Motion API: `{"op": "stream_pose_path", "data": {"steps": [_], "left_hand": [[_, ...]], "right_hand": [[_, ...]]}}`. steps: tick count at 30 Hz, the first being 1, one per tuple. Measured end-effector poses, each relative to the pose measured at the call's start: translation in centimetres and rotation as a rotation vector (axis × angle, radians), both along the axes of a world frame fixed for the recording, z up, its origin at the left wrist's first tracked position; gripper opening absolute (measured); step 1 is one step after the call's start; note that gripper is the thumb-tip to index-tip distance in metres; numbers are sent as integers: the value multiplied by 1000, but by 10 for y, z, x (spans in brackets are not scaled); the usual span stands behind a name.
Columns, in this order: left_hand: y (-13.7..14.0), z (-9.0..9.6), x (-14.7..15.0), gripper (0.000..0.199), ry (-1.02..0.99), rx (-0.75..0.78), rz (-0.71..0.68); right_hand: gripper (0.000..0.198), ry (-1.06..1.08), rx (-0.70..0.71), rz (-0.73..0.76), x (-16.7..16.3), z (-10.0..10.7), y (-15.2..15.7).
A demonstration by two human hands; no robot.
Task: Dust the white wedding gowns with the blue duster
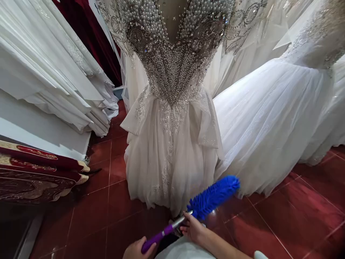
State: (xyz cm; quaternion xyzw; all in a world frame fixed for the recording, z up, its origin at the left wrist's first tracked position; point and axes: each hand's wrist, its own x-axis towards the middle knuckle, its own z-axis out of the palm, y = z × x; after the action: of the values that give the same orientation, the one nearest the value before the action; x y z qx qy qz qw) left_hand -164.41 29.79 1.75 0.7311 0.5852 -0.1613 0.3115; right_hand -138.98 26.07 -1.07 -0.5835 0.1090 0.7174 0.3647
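Observation:
A duster with a fluffy blue head [215,196], a silver shaft and a purple handle [157,239] slants up to the right across the lower part of the view. My left hand [138,249] is closed round the end of the purple handle. Higher up, my right hand [192,227] grips the silver shaft just below the blue head. Beyond the duster stands a wedding dress [172,151] with a pearl-beaded bodice and a pale tulle skirt. In this view the blue head overlaps the skirt's lower right hem; whether they touch I cannot tell.
A fuller white gown [272,118] spreads out on the right. White garments [51,68] hang on the left, with a dark red cloth [91,39] behind them. Red and gold embroidered garments [35,172] jut in at the lower left. Red tiles [91,219] cover the floor.

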Motion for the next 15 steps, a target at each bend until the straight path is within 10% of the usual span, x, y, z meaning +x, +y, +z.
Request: {"op": "stream_pose_path", "data": {"steps": [7, 15], "left_hand": [[71, 27, -24, 42, -47, 350, 84], [150, 24, -102, 57, -117, 58, 31]], "right_hand": [[37, -173, 472, 29, -15, 84, 87], [41, -235, 545, -87, -94, 22, 156]]}}
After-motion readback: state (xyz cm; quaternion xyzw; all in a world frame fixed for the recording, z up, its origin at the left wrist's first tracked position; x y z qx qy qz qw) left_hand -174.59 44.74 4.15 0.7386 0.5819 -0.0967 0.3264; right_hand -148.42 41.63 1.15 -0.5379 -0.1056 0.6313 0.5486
